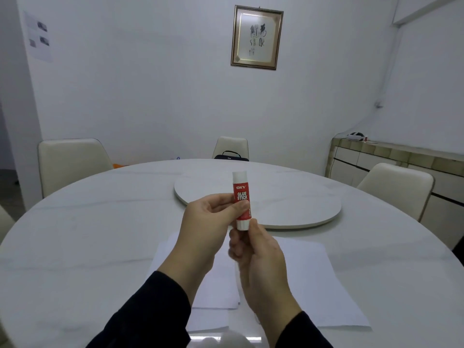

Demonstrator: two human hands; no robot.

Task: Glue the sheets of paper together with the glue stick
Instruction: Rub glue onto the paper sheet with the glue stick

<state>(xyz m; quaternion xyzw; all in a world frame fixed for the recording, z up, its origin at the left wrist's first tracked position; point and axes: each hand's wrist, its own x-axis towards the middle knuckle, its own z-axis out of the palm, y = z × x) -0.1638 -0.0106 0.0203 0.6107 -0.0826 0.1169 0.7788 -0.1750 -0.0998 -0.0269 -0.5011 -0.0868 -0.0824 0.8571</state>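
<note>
Two hands raised over the round white bench (75, 222), both closed on one glue stick (241, 199) held upright in the air, above the bench and in front of the turntable. Left hand (208, 222) gripping the red middle of the tube — thumb across the front, just under the printed words, fingers curled behind. Right hand (258, 257) below it, pinching the white bottom end with thumb and fingertips; slightly blurred, so finger placement hard to tell exactly. White cap on, at the top end, clear of both hands. Dark sleeves (155, 310) down to the wrists.

Flat on the bench beneath the hands, several sheets of paper (313, 285) — white, overlapping, one to the left partly hidden by the forearms, a larger one to the right, near edges close to the bench rim. Exact count of sheets unclear. Beyond the paper, a round white turntable (288, 197) resting on the middle of the bench. Pale chairs (70, 162) around the far side, a dark bag (231, 155) on the middle one. Framed calligraphy (257, 37) on the far wall, a low sideboard (401, 159) at the right.
</note>
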